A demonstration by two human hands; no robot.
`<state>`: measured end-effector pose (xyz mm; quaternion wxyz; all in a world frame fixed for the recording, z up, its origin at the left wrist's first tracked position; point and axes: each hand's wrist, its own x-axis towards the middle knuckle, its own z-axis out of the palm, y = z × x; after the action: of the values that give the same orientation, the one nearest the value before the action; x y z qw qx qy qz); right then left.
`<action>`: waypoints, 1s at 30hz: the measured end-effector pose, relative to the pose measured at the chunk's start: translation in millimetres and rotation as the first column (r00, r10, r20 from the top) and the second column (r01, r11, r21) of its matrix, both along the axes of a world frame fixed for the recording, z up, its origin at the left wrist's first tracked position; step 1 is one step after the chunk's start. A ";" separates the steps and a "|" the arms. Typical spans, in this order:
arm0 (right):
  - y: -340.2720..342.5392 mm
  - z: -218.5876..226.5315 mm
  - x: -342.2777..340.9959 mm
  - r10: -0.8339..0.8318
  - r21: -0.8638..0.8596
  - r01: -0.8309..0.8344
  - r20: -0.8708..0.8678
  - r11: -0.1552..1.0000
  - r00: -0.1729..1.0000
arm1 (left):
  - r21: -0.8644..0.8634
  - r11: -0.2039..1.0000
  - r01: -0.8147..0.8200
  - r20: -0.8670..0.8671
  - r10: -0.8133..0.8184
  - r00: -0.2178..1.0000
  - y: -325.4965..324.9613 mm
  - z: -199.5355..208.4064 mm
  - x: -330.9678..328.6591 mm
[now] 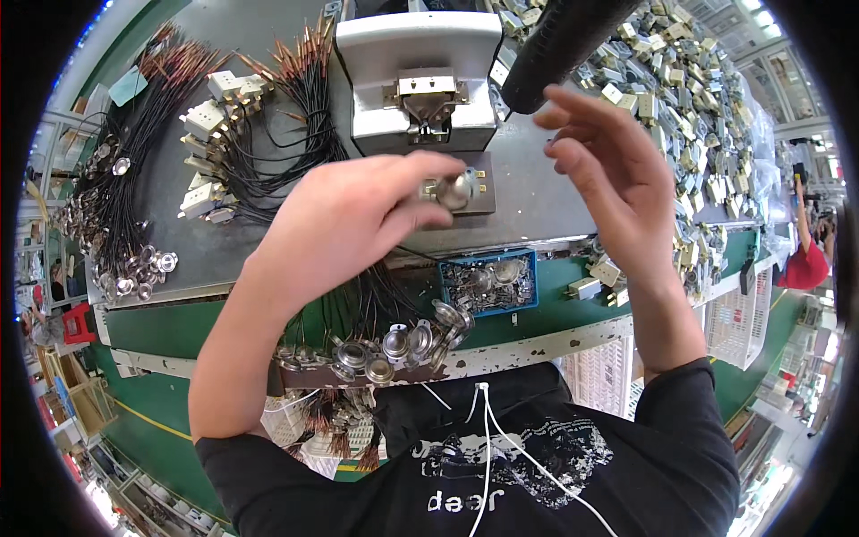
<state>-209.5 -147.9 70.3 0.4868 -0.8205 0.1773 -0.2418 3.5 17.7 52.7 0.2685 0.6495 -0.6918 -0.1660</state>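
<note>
My left hand [362, 204] reaches over a flat metal block [485, 199] with small brass-coloured pieces on it. Its thumb and forefinger close around the edges of a round silver metal cap [459, 191], slightly blurred. Just beyond the block stands a silver press-like machine [420, 40] with a metal fixture [427, 89] on its front. My right hand [613, 174] is raised to the right of the block, fingers curved and apart, with nothing visible in it.
Bundles of black wires [309, 134] with copper ends and white connectors [206, 121] lie left. Round metal caps on wires [398, 345] hang over the near edge. A blue tray [488, 313] holds small metal parts. Connectors [671, 98] pile right, below a black tube [564, 49].
</note>
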 end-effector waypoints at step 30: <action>21.3 59.9 95.8 -0.167 0.120 0.118 0.639 0.986 0.751 | 0.237 0.969 -0.075 0.201 0.027 0.979 -27.0 -32.7 -0.7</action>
<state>-113.6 -126.6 130.2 0.5271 -0.6527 0.0692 -0.5398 2.9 -9.3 20.0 0.1216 0.7083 -0.6722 -0.1780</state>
